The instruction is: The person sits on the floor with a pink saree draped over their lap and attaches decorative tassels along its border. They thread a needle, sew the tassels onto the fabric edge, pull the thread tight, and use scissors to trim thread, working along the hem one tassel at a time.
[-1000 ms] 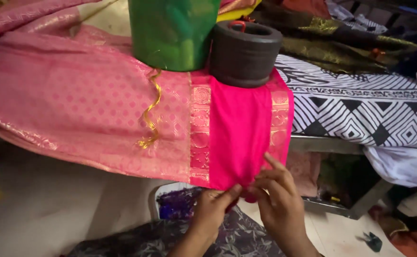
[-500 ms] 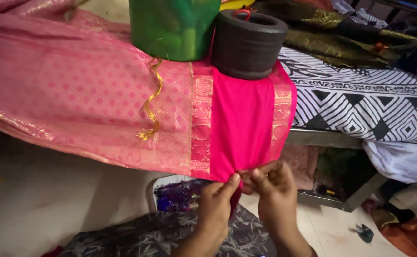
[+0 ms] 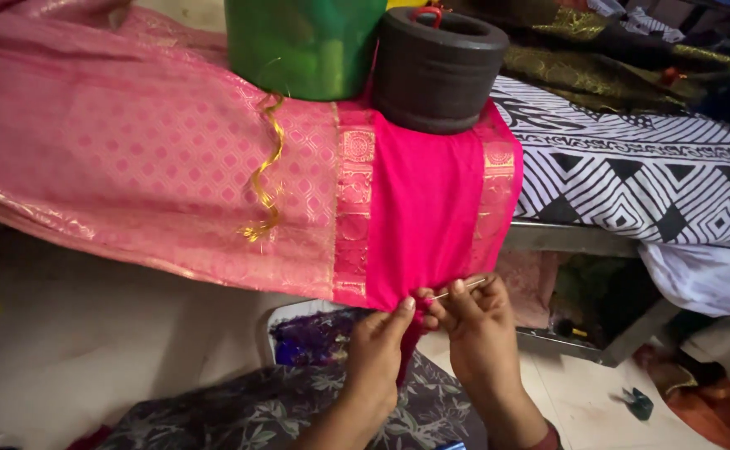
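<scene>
Pink patterned cloth [image 3: 132, 158] drapes over the table edge from nine o'clock to centre. Its bright pink panel [image 3: 423, 217] with gold borders hangs at centre, pinned under a green container [image 3: 302, 42] and a black round weight [image 3: 436, 67] at twelve o'clock. At six o'clock, left hand [image 3: 377, 354] is pinched on the panel's lower edge. Right hand [image 3: 477, 329], touching it, grips a thin needle [image 3: 457, 290].
</scene>
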